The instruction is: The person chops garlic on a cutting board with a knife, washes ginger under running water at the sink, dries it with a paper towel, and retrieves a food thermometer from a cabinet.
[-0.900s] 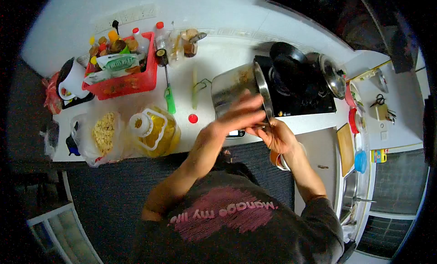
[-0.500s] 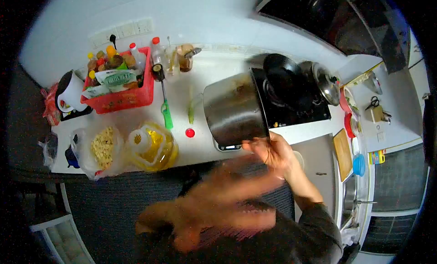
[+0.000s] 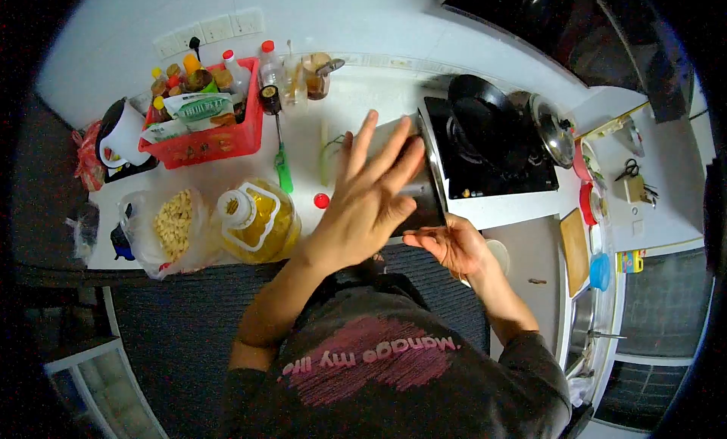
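By the pot — left hand splayed, right hand at its rim.

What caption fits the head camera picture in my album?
Left hand spread in front of a pot, right hand at its rim, stove alongside.

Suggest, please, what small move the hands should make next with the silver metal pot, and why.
I would probably settle the left hand against the silver metal pot's side to steady it. The pot is tipped, its rim towards the black cooktop. The right hand is at the near rim, while the left is splayed open; whether it touches the pot is unclear.
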Demonstrator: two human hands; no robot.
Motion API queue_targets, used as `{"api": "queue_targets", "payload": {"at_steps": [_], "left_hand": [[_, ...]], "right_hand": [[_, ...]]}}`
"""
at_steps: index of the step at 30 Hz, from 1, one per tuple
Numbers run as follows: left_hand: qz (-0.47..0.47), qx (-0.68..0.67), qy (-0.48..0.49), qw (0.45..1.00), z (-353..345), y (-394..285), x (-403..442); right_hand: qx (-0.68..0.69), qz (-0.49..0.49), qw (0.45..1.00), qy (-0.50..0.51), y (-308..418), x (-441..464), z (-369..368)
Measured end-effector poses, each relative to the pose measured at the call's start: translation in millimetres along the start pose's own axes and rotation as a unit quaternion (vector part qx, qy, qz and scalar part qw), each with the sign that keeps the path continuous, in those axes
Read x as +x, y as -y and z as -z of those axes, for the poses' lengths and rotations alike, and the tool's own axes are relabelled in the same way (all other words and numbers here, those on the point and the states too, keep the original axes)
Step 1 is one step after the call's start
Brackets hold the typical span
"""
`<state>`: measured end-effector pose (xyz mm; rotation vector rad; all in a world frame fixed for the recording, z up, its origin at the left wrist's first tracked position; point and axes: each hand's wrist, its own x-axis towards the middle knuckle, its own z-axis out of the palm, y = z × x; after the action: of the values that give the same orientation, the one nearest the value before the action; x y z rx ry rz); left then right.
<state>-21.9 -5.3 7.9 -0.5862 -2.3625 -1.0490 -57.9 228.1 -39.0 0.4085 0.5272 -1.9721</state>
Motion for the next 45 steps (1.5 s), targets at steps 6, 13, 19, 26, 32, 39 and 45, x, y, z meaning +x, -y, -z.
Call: {"api": "queue_targets", "payload": {"at_steps": [6, 13, 19, 26, 32, 39, 45], "left_hand": [[-0.003, -0.088, 0.043, 0.995, -25, -21, -28], [-0.140, -0.740, 0.182, 0.632, 39, -89, -45], [-0.184, -0.601, 0.099, 0.771, 32, -63, -65], [0.155, -0.184, -0.083, 0.967, -41, 33, -78], [0.082, -0.005, -0.083, 0.993, -56, 45, -70], [0.080, -0.132, -0.003, 0.988, -45, 35, -65], [0.041, -0.318, 0.103, 0.942, -51, 13, -86]], "right_hand": [[0.032, 0.089, 0.995, -0.022, -1, 10, 22], [0.098, 0.043, 0.994, -0.011, -7, 11, 38], [0.158, 0.005, 0.987, -0.037, -29, 1, 37], [0.049, 0.015, 0.990, -0.132, -50, -12, 52], [0.028, 0.004, 0.994, -0.108, -55, -14, 43], [-0.020, 0.010, 0.989, -0.143, -66, -4, 35], [-0.018, 0.079, 0.988, -0.132, -63, -2, 51]]}}
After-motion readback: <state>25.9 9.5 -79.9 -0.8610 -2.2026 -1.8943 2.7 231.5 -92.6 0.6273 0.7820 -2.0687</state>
